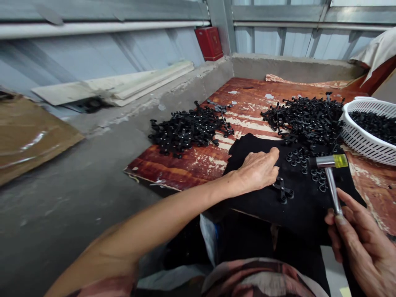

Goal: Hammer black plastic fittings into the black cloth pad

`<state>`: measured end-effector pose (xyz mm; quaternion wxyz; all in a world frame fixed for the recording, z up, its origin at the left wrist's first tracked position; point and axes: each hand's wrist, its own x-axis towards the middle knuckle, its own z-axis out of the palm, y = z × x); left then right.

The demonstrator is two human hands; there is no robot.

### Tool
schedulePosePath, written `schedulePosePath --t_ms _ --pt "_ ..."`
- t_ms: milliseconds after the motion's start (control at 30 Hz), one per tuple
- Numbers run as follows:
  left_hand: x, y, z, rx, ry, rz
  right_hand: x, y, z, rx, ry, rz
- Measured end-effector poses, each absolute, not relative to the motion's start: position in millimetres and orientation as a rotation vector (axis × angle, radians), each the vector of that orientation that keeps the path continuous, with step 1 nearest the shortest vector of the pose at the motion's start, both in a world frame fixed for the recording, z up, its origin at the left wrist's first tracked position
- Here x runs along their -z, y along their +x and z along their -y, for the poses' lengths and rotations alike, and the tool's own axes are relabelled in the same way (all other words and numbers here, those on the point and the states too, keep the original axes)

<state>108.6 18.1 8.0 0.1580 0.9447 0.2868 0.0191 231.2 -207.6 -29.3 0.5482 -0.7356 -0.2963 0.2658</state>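
Note:
My right hand (360, 243) is wrapped round the handle of a small mallet (331, 185) with a metal body and a yellow end. Its head is raised over the black mat (256, 210). Over the mat's middle, my left hand (258, 171) has its fingers curled downward, and what they pinch, if anything, is hidden. Just beside those fingers lies a crossed black linkage piece (282, 190) with round ends, partly covered by the hand. Several small black ring-shaped parts (305, 165) are scattered on the mat below the mallet head and to its left.
Piles of black linkage pieces lie on the worn red-brown tabletop (173, 173): a left pile (188, 130) and a right pile (309, 117). At right stands a white slotted basket (365, 140) of black parts. A concrete ledge (185, 88) with boards and a red box (210, 43) runs behind.

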Motion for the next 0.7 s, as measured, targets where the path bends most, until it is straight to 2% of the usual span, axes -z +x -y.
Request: schedulePosePath --t_ms 100,367,700 --pt "-10.0 119.2 -24.5 -0.134 2.675 -0.71 31.7 232.6 208.7 -0.645 -1.732 0.717" --pt "-10.4 130.8 -24.6 -0.207 2.545 -0.822 25.2 229.1 206.1 -0.638 -1.743 0.666" --pt "1.0 136.8 -33.9 -0.393 2.53 -0.7 31.4 232.0 209.5 -0.652 -1.744 0.596"
